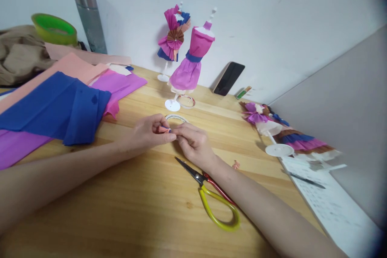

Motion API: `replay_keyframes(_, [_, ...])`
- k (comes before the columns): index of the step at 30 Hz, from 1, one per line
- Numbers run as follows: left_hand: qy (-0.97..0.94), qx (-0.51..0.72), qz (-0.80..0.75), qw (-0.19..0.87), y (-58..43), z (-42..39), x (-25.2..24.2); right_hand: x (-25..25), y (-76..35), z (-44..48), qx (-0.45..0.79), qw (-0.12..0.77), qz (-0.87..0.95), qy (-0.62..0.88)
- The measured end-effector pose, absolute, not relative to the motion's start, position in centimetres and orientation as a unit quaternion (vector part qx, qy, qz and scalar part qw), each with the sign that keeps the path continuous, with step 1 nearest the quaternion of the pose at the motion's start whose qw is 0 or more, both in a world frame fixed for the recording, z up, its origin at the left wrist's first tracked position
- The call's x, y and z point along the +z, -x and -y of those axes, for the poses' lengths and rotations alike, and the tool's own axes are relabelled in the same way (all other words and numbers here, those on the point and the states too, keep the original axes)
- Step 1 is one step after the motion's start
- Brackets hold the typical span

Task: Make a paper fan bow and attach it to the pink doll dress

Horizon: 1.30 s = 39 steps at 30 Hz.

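Note:
My left hand [149, 131] and my right hand [195, 143] meet over the wooden table [136, 209]. Both pinch a small folded piece of pink paper [164, 130] between their fingertips. Just behind the hands lies a roll of clear tape [176, 118]. Scissors [211, 195] with yellow and red handles lie shut on the table under my right wrist. A tiny pink paper scrap [236, 165] sits to the right of that wrist.
Blue [57, 107], purple [121, 84] and pink [69, 68] paper sheets are stacked at left. Two small mannequins in paper dresses [189, 62] [172, 38] stand at the back, a third [281, 133] lies at right. A phone [229, 78] leans on the wall. A flask [89, 16], green bowl [54, 29] and a sheet with pen [305, 179] are around.

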<state>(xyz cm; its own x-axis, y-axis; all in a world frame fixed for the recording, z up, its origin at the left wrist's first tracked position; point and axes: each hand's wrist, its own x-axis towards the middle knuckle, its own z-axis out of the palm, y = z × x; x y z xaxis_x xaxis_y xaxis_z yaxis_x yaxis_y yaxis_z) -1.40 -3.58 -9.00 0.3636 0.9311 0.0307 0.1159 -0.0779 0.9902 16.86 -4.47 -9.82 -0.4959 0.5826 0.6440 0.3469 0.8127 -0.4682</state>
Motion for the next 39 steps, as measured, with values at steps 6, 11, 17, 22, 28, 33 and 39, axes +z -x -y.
replay_keyframes(6, [-0.639,0.381,-0.456,0.488,1.5,3.1,-9.4,-9.9,-16.8,4.2,0.156,0.396,0.856,0.294])
replay_keyframes(11, [-0.625,0.339,-0.439,0.549,2.4,2.2,-8.6,-9.9,-16.9,4.1,0.143,0.359,0.86,0.332])
replay_keyframes(17, [-0.667,0.309,-0.471,0.487,3.4,1.3,-8.1,-9.4,-17.7,3.2,0.051,0.215,0.899,0.379])
replay_keyframes(22, [-0.69,0.298,-0.473,0.46,3.5,1.1,-8.6,-9.3,-18.5,2.1,0.061,0.198,0.879,0.43])
replay_keyframes(28, [-0.694,0.32,-0.466,0.446,3.4,1.1,-9.3,-5.9,-18.7,3.6,0.096,0.169,0.869,0.455])
replay_keyframes(33, [-0.695,0.314,-0.468,0.447,3.4,1.0,-9.5,-2.2,-18.3,8.0,0.152,-0.047,0.875,0.457])
replay_keyframes(39, [-0.678,0.323,-0.468,0.466,3.4,0.9,-9.5,-4.9,-21.2,13.2,0.098,-0.033,0.853,0.511])
